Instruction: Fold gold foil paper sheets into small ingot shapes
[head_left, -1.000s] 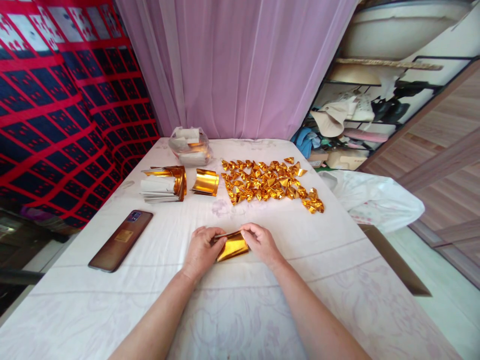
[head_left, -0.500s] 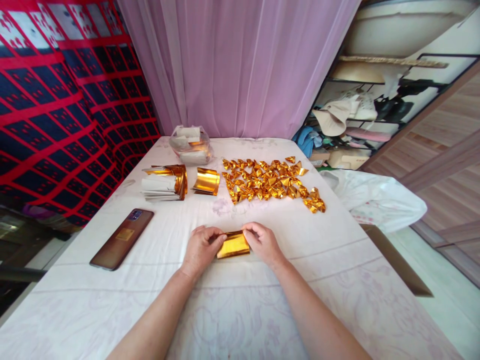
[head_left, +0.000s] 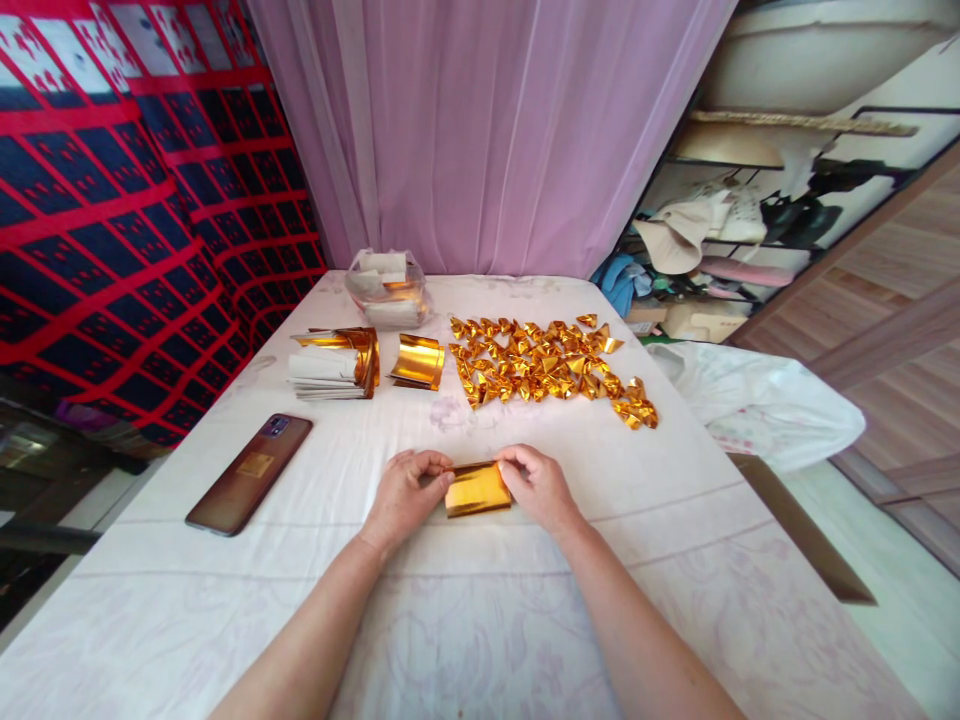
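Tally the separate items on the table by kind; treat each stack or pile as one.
Gold foil sheet held by left hand and right hand: 1
Foil paper stacks: 2
Pile of folded gold pieces: 1
Phone: 1
Clear bag of paper: 1
Total: 6

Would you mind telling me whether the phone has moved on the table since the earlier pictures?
No. The phone keeps its spot beside the paper stack; only the camera shifted.

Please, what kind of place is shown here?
Probably a room in a home: a cloth-covered table before a pink curtain, with a cluttered rack of hats and household things beside it.
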